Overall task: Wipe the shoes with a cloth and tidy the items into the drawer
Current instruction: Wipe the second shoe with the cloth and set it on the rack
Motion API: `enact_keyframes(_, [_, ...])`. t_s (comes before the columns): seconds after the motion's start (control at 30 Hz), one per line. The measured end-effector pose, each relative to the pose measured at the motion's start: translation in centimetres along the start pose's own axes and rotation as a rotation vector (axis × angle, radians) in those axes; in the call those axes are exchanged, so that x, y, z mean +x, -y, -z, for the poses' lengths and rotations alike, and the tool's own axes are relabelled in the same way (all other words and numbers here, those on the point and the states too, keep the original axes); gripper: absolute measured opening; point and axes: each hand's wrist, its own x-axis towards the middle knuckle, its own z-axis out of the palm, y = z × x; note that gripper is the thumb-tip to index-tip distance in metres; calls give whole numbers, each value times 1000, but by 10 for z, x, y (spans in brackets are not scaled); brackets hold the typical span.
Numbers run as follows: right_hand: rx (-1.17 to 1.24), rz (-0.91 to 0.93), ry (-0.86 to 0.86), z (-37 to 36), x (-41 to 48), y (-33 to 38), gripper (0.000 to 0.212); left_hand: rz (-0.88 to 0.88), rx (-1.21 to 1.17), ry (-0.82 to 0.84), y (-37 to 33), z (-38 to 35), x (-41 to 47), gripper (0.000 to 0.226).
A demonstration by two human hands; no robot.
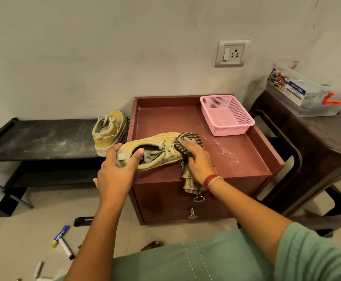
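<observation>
Yellow shoe [157,151] rested tilted toward the viewer at the near left corner of the maroon surface [236,155], with its heel past the left edge. Left hand [115,175] gripped the heel, thumb hooked inside the opening and the other fingers curled round the back. Right hand [196,157] pressed a striped cloth [188,138] onto the laces and toe, its fingers [182,141] flat and slightly spread.

Suggested practice: pin the heel so the shoe cannot skid, stroke from laces to toe, and refold the cloth to a fresh face, since pale dust lay on the surface.

Second shoe [109,130] stood on the black shelf [43,138] at left, apparently unwiped. Pink basket [232,130] sat far right, well apart. Markers [61,236] lay on the floor, near left. Both drawers looked closed, and the cloth's hanging tail reached the upper knob [198,198] and might hinder its use.
</observation>
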Motion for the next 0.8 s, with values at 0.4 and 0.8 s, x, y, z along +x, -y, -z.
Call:
enact_keyframes(0.4, [193,-213,-104,12,13,0,53,11,21,-36,-3,2,-7,91])
enact_keyframes(0.8, [527,96,-274,78,-5,65,38,-374,-194,-313,-61,-8,3,84])
